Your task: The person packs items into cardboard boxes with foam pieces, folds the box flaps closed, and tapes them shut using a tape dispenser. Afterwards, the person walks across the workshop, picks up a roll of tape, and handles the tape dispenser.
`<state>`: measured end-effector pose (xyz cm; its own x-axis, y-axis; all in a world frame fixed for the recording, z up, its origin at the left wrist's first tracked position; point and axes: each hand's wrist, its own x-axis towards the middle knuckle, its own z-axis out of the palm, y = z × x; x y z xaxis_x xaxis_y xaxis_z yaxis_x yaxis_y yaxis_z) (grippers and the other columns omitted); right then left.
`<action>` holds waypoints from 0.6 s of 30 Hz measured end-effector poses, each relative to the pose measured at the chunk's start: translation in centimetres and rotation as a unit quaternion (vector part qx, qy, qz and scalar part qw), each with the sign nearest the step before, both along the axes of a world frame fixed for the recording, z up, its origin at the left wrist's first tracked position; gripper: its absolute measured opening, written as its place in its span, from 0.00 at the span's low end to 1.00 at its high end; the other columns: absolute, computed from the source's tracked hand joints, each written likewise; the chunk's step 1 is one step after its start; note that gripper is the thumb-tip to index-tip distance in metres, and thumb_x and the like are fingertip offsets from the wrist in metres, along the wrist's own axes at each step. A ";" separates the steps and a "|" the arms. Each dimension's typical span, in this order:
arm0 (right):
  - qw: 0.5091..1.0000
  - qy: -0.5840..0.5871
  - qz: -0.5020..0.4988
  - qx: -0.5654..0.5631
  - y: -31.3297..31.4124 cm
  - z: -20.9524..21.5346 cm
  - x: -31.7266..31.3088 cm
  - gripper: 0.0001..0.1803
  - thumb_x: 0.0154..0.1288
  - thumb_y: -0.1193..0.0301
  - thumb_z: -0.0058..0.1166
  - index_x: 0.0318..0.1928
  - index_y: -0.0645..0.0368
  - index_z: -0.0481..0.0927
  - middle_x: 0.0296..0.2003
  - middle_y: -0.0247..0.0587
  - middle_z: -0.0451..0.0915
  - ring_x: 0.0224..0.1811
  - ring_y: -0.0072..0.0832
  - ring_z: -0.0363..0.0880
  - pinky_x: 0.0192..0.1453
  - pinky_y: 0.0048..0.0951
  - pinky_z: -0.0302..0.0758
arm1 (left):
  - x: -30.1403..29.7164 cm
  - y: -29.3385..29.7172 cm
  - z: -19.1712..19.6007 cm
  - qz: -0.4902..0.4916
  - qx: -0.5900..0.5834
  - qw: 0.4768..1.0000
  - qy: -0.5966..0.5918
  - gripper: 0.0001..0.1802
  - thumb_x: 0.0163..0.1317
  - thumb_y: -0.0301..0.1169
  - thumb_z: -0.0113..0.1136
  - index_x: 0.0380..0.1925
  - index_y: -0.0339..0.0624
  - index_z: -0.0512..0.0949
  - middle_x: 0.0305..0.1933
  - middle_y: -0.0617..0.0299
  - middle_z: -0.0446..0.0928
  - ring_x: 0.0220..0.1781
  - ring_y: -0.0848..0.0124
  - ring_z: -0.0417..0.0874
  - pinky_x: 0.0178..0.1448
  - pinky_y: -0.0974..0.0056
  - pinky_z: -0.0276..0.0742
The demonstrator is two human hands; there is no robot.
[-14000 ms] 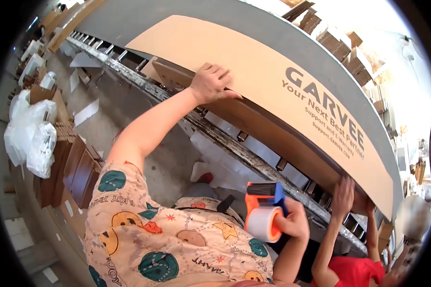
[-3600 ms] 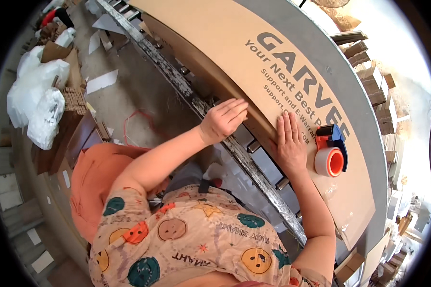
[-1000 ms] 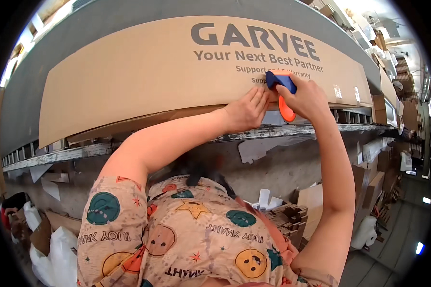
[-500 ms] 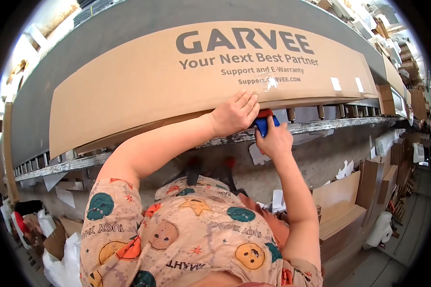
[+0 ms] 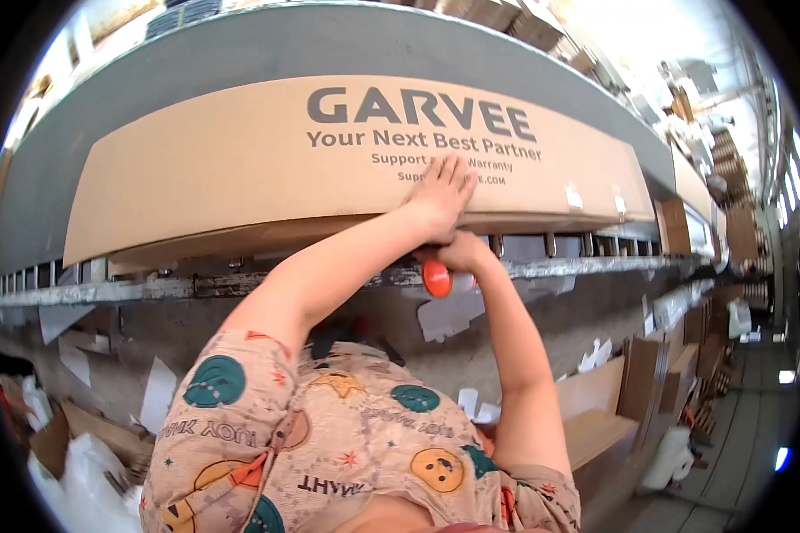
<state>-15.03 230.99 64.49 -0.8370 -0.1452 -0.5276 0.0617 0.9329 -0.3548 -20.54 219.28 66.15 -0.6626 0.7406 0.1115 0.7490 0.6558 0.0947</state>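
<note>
Left hand (image 5: 442, 191) lies flat and released on the box (image 5: 240, 178) — right hand (image 5: 458, 253) below grips the orange tape gun (image 5: 436, 279)

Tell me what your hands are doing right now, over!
Left hand flat on long cardboard box. Right hand under its edge, gripping orange tape dispenser. Nothing blocking.

A long flat tan cardboard box (image 5: 356, 178) with dark grey printing is lying under the left hand (image 5: 442, 191), above the right hand (image 5: 460, 255). Two small white labels (image 5: 596, 197) are sitting well right of both hands.
</note>
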 end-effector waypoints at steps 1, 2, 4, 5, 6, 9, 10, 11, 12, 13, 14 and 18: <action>0.998 -0.019 -0.005 0.053 -0.7 1.3 0.9 0.30 0.46 0.40 0.58 0.42 0.49 0.85 0.38 0.48 0.84 0.43 0.42 0.82 0.49 0.39 0.76 | 0.7 -2.1 -1.2 -0.026 0.038 0.998 0.047 0.41 0.54 0.37 0.57 0.67 0.34 0.55 0.70 0.37 0.53 0.73 0.45 0.52 0.75 0.47 0.45; 0.999 0.006 0.016 0.042 -0.2 1.1 2.1 0.30 0.46 0.41 0.57 0.43 0.49 0.85 0.35 0.48 0.84 0.40 0.43 0.83 0.47 0.39 0.77 | 1.6 -3.9 -2.2 -0.033 0.046 0.993 0.106 0.41 0.53 0.37 0.58 0.66 0.34 0.56 0.69 0.39 0.55 0.73 0.46 0.54 0.75 0.48 0.47; 0.995 -0.088 -0.018 -0.053 0.6 4.8 3.9 0.33 0.45 0.43 0.62 0.45 0.54 0.84 0.32 0.49 0.84 0.36 0.41 0.83 0.43 0.36 0.77 | 1.8 -8.1 -3.0 -0.001 0.034 0.985 0.170 0.41 0.53 0.37 0.60 0.65 0.34 0.58 0.68 0.40 0.58 0.72 0.48 0.56 0.74 0.50 0.50; 0.994 -0.036 0.001 -0.104 1.4 4.6 4.6 0.34 0.45 0.45 0.64 0.48 0.56 0.83 0.30 0.46 0.84 0.30 0.35 0.83 0.39 0.34 0.77 | 2.7 -11.4 -2.5 0.014 0.066 0.989 0.135 0.43 0.50 0.38 0.63 0.65 0.34 0.59 0.68 0.43 0.59 0.72 0.50 0.57 0.75 0.51 0.50; 0.985 -0.084 -0.007 -0.149 0.9 6.2 4.6 0.32 0.48 0.49 0.64 0.50 0.57 0.82 0.30 0.42 0.84 0.30 0.28 0.82 0.39 0.30 0.77 | 4.3 -14.7 -2.1 0.028 0.100 0.990 0.098 0.45 0.46 0.39 0.67 0.64 0.35 0.60 0.68 0.45 0.60 0.71 0.52 0.59 0.75 0.53 0.51; 0.957 -0.099 0.060 -0.267 -0.9 5.9 3.3 0.31 0.51 0.54 0.64 0.52 0.59 0.80 0.32 0.41 0.83 0.33 0.23 0.79 0.41 0.25 0.74 | 7.7 -25.4 -1.0 0.175 0.045 0.970 0.164 0.48 0.44 0.45 0.68 0.63 0.35 0.60 0.67 0.47 0.62 0.70 0.53 0.60 0.75 0.53 0.52; 0.949 -0.148 0.089 -0.263 -3.1 7.0 2.3 0.33 0.49 0.55 0.64 0.54 0.60 0.78 0.34 0.42 0.83 0.35 0.23 0.79 0.43 0.25 0.74 | 8.7 -28.7 -1.1 0.208 0.034 0.959 0.188 0.48 0.44 0.45 0.68 0.63 0.35 0.60 0.67 0.47 0.62 0.70 0.52 0.61 0.74 0.53 0.54; 0.944 -0.155 0.114 -0.270 -5.1 6.9 1.5 0.33 0.49 0.55 0.64 0.54 0.60 0.78 0.34 0.42 0.83 0.35 0.23 0.79 0.43 0.25 0.74 | 9.4 -31.4 -1.4 0.234 0.027 0.948 0.213 0.48 0.44 0.46 0.68 0.63 0.35 0.60 0.67 0.47 0.62 0.69 0.52 0.62 0.73 0.53 0.55; 0.936 -0.178 0.183 -0.243 -7.0 6.7 0.7 0.34 0.47 0.56 0.64 0.55 0.60 0.78 0.36 0.44 0.83 0.38 0.26 0.80 0.46 0.26 0.74 | 9.6 -33.0 -1.4 0.249 0.038 0.940 0.231 0.47 0.44 0.47 0.68 0.62 0.36 0.61 0.66 0.48 0.63 0.68 0.52 0.63 0.72 0.52 0.57; 0.924 -0.197 0.248 -0.214 -9.1 6.7 0.0 0.35 0.46 0.56 0.64 0.55 0.61 0.77 0.38 0.47 0.83 0.41 0.28 0.80 0.49 0.27 0.74 | 9.9 -33.8 -1.8 0.263 0.027 0.935 0.235 0.47 0.44 0.47 0.68 0.62 0.36 0.61 0.66 0.48 0.63 0.68 0.52 0.63 0.72 0.52 0.57; 0.902 -0.167 0.340 -0.205 -12.0 7.3 -0.5 0.36 0.43 0.56 0.64 0.55 0.60 0.77 0.41 0.50 0.82 0.44 0.35 0.80 0.51 0.30 0.74 | 9.9 -34.4 -2.6 0.256 0.041 0.934 0.245 0.46 0.45 0.48 0.68 0.62 0.37 0.61 0.65 0.48 0.63 0.68 0.52 0.63 0.72 0.52 0.58; 0.883 -0.140 0.393 -0.217 -19.5 11.8 -4.1 0.31 0.43 0.66 0.62 0.53 0.60 0.78 0.36 0.40 0.81 0.37 0.25 0.78 0.43 0.24 0.74 | 9.9 -35.0 -3.0 0.248 0.078 0.932 0.252 0.44 0.46 0.49 0.66 0.61 0.39 0.63 0.64 0.50 0.65 0.67 0.53 0.64 0.71 0.52 0.58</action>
<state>-19.13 211.53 76.27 -0.2334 -0.8621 -0.4499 -0.4014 0.5068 -0.7629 -10.68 184.32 63.17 -0.7541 0.3050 0.5816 0.3321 0.9411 -0.0629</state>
